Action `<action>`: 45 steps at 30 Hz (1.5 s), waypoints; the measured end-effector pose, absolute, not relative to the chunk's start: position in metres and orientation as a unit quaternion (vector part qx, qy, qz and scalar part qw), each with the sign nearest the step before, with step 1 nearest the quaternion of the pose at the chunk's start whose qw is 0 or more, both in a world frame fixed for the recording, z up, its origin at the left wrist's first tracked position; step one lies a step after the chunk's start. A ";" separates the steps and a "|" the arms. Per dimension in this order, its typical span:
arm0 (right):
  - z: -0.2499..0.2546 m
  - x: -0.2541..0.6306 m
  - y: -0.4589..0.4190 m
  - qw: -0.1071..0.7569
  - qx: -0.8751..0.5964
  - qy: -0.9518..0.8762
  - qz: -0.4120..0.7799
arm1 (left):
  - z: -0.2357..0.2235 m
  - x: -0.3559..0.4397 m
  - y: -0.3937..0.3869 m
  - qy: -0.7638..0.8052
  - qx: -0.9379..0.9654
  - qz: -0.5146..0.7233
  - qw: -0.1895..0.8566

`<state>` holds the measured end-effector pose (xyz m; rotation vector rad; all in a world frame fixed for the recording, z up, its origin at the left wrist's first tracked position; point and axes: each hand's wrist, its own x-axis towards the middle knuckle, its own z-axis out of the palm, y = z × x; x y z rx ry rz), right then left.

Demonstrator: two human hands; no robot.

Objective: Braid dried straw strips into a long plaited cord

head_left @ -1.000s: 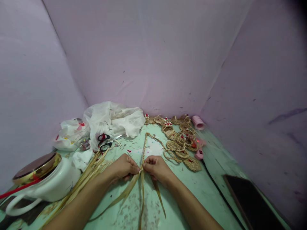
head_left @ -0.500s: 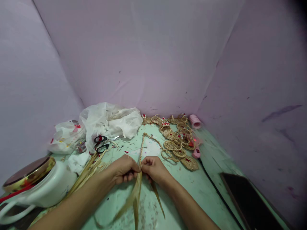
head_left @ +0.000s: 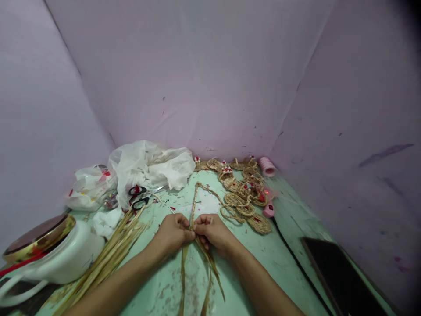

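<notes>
A narrow braid of dried straw-coloured fibre runs away from me over the table, bends at the far end and trails right toward some coiled pieces. My left hand pinches it at its near end, thumb against fingers. Right beside it, my right hand is closed on the same spot from the other side. Unbraided flat strands hang from under the fingers toward me, one on the left and others on the right. The exact finger hold on each strand is partly hidden.
Left are loose dried strips, a white pot, black-handled scissors and plastic bags. Right are coiled woven pieces with red and white beads, a pink spool, a pink corded device and a dark flat object.
My left hand has turned and drawn in, its thumb now at the braid's end. The loose strands have shifted: more now hang on the right side, one on the left.
</notes>
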<state>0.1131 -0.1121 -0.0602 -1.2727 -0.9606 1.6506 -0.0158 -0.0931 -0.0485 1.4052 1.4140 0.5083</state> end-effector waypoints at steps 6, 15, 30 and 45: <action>-0.059 0.113 -0.114 0.417 -0.494 -0.379 0.662 | -0.041 -0.012 -0.099 0.553 0.467 0.195 0.661; -0.060 0.114 -0.121 0.452 -0.484 -0.359 0.657 | -0.046 -0.021 -0.103 0.484 0.485 0.231 0.691; -0.062 0.120 -0.122 0.432 -0.470 -0.393 0.662 | -0.042 -0.015 -0.103 0.523 0.447 0.267 0.675; -0.057 0.120 -0.123 0.429 -0.465 -0.388 0.671 | -0.045 -0.024 -0.093 0.500 0.387 0.198 0.749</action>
